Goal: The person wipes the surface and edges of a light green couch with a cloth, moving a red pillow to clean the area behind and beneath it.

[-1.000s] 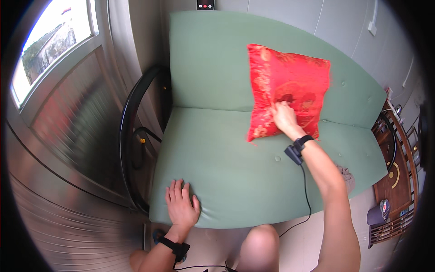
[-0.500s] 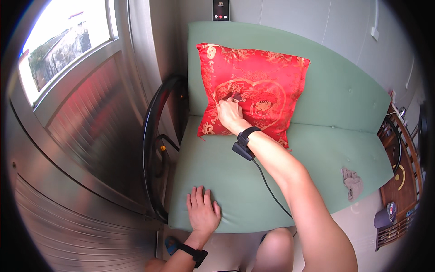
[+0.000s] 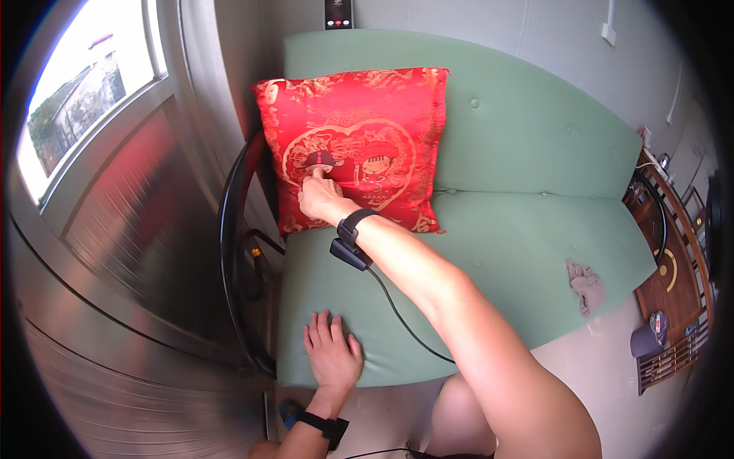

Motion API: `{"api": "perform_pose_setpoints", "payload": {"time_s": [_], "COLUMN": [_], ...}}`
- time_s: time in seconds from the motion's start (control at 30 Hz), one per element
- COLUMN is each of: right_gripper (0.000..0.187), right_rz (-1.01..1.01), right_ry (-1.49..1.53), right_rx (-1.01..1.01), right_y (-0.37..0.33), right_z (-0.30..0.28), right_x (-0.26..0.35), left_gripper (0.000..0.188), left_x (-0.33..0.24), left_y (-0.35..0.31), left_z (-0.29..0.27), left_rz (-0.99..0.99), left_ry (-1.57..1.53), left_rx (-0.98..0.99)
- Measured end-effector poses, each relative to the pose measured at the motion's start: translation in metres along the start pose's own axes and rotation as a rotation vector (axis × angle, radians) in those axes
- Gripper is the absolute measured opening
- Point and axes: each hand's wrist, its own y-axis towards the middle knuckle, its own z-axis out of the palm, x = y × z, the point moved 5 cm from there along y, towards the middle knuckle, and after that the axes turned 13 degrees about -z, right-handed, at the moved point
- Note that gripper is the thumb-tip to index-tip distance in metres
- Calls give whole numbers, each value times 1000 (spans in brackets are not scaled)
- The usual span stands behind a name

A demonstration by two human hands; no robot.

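Note:
A red cushion (image 3: 362, 115) with gold patterns and a heart-shaped picture of two cartoon figures leans on the backrest, at the left end of a green sofa (image 3: 527, 252). My right hand (image 3: 321, 197) is closed on the cushion's front, left of its middle; its fingertips are partly hidden against the cloth. My left hand (image 3: 335, 356) lies flat, fingers spread, on the front left of the seat. Black bands circle both wrists; the right one carries a small black device (image 3: 350, 252) with a cable running down.
A black curved armrest (image 3: 229, 222) borders the sofa beside a metal door (image 3: 138, 206) with a window. Right of centre, a crumpled grey cloth (image 3: 586, 288) lies near the seat's front edge. Wooden furniture (image 3: 673, 306) stands at right. A phone (image 3: 339, 15) stands behind the backrest.
The cushion has shifted left along the sofa toward the armrest, carried by my right hand. My left hand stays resting on the seat. The view has turned slightly.

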Motion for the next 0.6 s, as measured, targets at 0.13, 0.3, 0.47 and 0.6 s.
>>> {"api": "perform_pose_setpoints", "payload": {"time_s": [0.13,0.3,0.47,0.6], "right_gripper": [39,36,35,35], "right_rz": [-117,-346,-237,152], "right_ry": [21,86,-3,-73], "right_rx": [134,142,43,-10], "right_y": [-28,-82,-148,-242], "right_z": [-16,-68,-128,-199], "right_x": [-16,-44,-155,-261], "left_gripper": [45,43,43,42], "left_x": [3,3,-1,-2], "left_y": [1,1,0,1], "left_z": [3,3,6,5], "left_rz": [4,17,48,44], "left_ry": [5,3,-5,18], "left_rx": [-1,-19,-24,4]}}
